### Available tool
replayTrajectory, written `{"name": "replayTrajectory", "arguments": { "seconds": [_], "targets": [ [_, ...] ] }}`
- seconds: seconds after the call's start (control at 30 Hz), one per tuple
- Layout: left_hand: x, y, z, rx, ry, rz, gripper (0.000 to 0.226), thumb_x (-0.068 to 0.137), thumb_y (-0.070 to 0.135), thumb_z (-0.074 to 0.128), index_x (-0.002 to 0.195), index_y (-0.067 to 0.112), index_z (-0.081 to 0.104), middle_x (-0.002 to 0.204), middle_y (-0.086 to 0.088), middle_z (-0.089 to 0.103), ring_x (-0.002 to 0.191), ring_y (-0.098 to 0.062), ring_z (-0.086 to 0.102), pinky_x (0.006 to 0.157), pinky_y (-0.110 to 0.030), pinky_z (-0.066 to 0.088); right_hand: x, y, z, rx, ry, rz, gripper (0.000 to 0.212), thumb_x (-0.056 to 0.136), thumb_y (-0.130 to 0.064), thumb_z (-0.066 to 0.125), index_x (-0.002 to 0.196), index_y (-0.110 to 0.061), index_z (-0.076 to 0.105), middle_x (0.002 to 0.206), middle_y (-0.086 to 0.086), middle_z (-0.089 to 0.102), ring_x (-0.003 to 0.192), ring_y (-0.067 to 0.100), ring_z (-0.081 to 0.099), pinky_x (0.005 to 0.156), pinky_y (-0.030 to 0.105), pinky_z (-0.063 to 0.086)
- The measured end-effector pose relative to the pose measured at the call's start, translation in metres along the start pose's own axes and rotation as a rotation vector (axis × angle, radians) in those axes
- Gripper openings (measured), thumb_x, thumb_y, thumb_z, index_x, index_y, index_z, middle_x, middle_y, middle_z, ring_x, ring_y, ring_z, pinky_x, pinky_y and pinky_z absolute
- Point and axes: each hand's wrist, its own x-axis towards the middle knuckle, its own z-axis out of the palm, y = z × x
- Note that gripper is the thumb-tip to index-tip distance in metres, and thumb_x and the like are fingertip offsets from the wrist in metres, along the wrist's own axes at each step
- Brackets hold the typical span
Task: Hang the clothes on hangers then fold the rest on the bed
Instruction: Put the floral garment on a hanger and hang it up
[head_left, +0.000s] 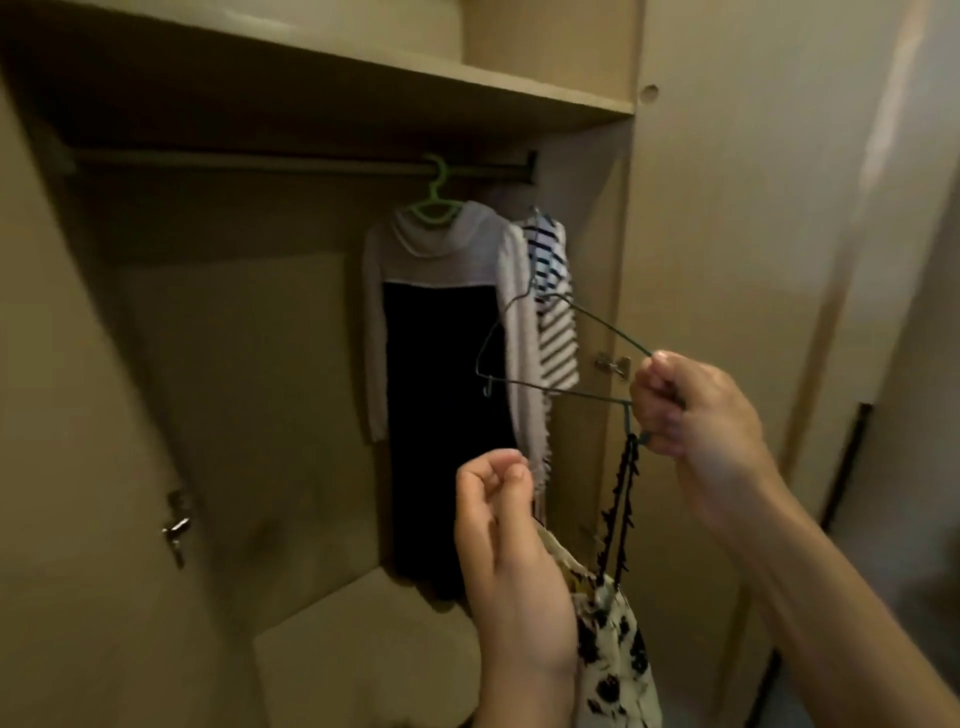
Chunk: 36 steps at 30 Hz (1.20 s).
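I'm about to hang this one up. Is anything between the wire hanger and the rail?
Nothing visible. The right hand holds the wire hanger, floral top's strap on it, below the rail, which is bare left of the green hanger and hung clothes.

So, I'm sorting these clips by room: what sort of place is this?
Probably a bedroom, facing an open wardrobe: a hanging rail under a shelf, a hooded top on a green hanger, and the right hand gripping a wire hanger that carries a floral garment.
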Motion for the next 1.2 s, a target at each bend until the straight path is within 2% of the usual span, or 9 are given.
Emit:
{"name": "replayTrajectory", "arguments": {
  "seconds": [0.13,0.3,0.4,0.47,0.57,0.77,1.0,1.2],
  "targets": [
    [0.048,-0.008,0.022,0.100,0.049,0.081,0.019,0.103,0.026,0.047,0.096,0.021,0.064,0.092,0.011,0.063,0.084,0.002,0.058,0.070,-0.007,0.043,0.069,0.024,0.005,0.233,-0.146,0.082,0.036,0.102,-0.015,0.039,0.067,-0.023,0.040,0.053,-0.009,0.026,0.046,0.006,0.018,0.042,0.022,0.010],
    [0.107,-0.001,0.047,0.169,0.075,0.161,0.020,0.103,0.023,0.048,0.095,0.013,0.064,0.087,0.005,0.066,0.078,0.001,0.058,0.066,-0.009,0.042,0.154,0.032,0.013,0.370,-0.332,0.172,0.036,0.102,-0.013,0.036,0.067,-0.020,0.038,0.052,-0.005,0.024,0.042,0.005,0.019,0.040,0.020,0.011],
    [0.144,0.004,0.058,0.200,0.115,0.162,0.021,0.101,0.028,0.053,0.096,0.012,0.066,0.097,0.000,0.069,0.094,-0.011,0.061,0.078,-0.022,0.043,0.203,0.029,0.034,0.354,-0.421,0.227,0.037,0.105,-0.016,0.032,0.068,-0.019,0.036,0.049,-0.006,0.027,0.040,0.005,0.021,0.040,0.020,0.012],
    [0.170,0.012,0.062,0.221,0.117,0.161,0.020,0.103,0.021,0.049,0.100,0.010,0.066,0.103,-0.004,0.069,0.100,-0.016,0.061,0.082,-0.027,0.043,0.233,0.030,0.052,0.345,-0.467,0.229,0.038,0.106,-0.018,0.032,0.069,-0.020,0.037,0.049,-0.007,0.029,0.040,0.005,0.022,0.040,0.020,0.013],
    [0.217,0.028,0.060,0.274,0.093,0.159,0.023,0.104,0.016,0.044,0.107,0.006,0.064,0.104,-0.005,0.067,0.097,-0.014,0.058,0.074,-0.018,0.044,0.271,0.033,0.079,0.314,-0.478,0.217,0.037,0.106,-0.020,0.035,0.070,-0.021,0.038,0.051,-0.008,0.029,0.043,0.006,0.022,0.042,0.021,0.014],
    [0.305,0.060,0.044,0.302,0.059,0.210,0.024,0.103,0.019,0.045,0.111,0.005,0.063,0.108,-0.010,0.065,0.103,-0.022,0.059,0.085,-0.034,0.039,0.326,0.030,0.136,0.249,-0.465,0.205,0.036,0.107,-0.025,0.037,0.071,-0.022,0.041,0.053,-0.007,0.031,0.045,0.007,0.025,0.049,0.026,0.014],
    [0.380,0.067,0.023,0.280,0.014,0.232,0.029,0.103,0.019,0.044,0.116,0.001,0.063,0.106,-0.010,0.066,0.101,-0.023,0.058,0.085,-0.035,0.039,0.377,0.026,0.188,0.197,-0.412,0.200,0.037,0.107,-0.028,0.042,0.071,-0.023,0.046,0.052,-0.008,0.037,0.050,0.009,0.028,0.052,0.028,0.018],
    [0.420,0.053,0.014,0.288,0.003,0.193,0.022,0.103,0.022,0.046,0.105,0.011,0.065,0.104,-0.008,0.067,0.100,-0.022,0.059,0.085,-0.036,0.040,0.415,0.047,0.213,0.216,-0.408,0.205,0.038,0.106,-0.029,0.042,0.069,-0.024,0.045,0.050,-0.009,0.038,0.045,0.008,0.029,0.045,0.022,0.022]
  ]
}}
